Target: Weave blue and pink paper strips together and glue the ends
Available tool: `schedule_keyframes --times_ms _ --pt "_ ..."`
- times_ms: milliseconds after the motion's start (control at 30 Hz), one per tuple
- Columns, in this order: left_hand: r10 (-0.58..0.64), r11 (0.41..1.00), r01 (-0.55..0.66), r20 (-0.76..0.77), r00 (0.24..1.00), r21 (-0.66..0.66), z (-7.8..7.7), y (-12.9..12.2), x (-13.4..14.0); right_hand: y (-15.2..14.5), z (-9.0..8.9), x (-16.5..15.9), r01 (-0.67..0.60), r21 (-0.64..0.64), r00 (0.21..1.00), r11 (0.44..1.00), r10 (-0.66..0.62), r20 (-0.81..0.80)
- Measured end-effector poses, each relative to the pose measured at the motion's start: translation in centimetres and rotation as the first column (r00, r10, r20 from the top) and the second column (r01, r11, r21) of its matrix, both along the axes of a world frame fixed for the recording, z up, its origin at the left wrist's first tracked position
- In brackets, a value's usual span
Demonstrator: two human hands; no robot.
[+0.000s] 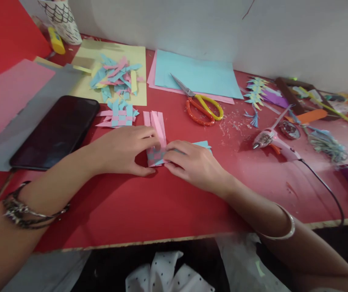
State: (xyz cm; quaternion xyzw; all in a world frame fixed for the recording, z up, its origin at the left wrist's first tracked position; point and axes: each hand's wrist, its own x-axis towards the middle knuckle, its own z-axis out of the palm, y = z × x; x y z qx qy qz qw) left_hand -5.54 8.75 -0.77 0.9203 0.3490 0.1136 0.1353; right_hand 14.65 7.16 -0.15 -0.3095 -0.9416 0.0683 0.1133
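Note:
A small woven piece of pink and light-blue paper strips (154, 155) lies flat on the red table, its loose pink ends (158, 123) pointing toward the wall. On its left side is my left hand (125, 149), fingers bent with their tips at the strips and the thumb held well apart near the lower corner. My right hand (195, 164) grips the right edge of the weave with curled fingers, which hide part of it. Light-blue strip ends (203, 145) stick out beyond that hand. Another woven pink-and-blue piece (122, 117) rests just behind my left hand.
Scissors (201, 101) lie behind my hands, near light-blue sheets (198, 71). Folded paper strips (117, 77) are heaped on a yellow sheet (139, 54). A black phone (56, 132) is at left. At right sits a corded glue gun (279, 144). The table's front edge (161, 242) is close.

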Motion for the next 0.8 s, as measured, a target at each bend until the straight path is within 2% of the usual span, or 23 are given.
schedule_keyframes --times_ms 133,300,500,633,800 --pt "-0.035 0.992 0.042 -0.063 0.997 0.12 0.1 -0.1 0.3 0.0 0.0 0.1 0.006 0.027 1.0 1.0 -0.007 0.006" --pt "-0.055 0.969 0.078 -0.103 0.993 0.235 0.0 0.0 0.5 0.2 -0.2 0.4 0.061 0.024 0.991 0.998 -0.058 -0.121" --pt "0.014 0.856 0.113 -0.241 0.97 0.505 0.0 -0.7 0.2 0.5 -0.4 0.7 0.105 0.052 0.944 0.993 -0.083 -0.319" --pt "0.005 0.774 0.137 -0.222 0.975 0.619 -0.1 -0.7 0.2 0.7 0.0 0.6 0.09 -0.095 0.902 0.991 -0.121 -0.414" --pt "0.019 0.774 0.168 -0.288 0.957 0.61 0.2 -0.6 0.1 1.0 0.2 0.7 0.022 -0.307 0.879 0.951 -0.165 -0.447"
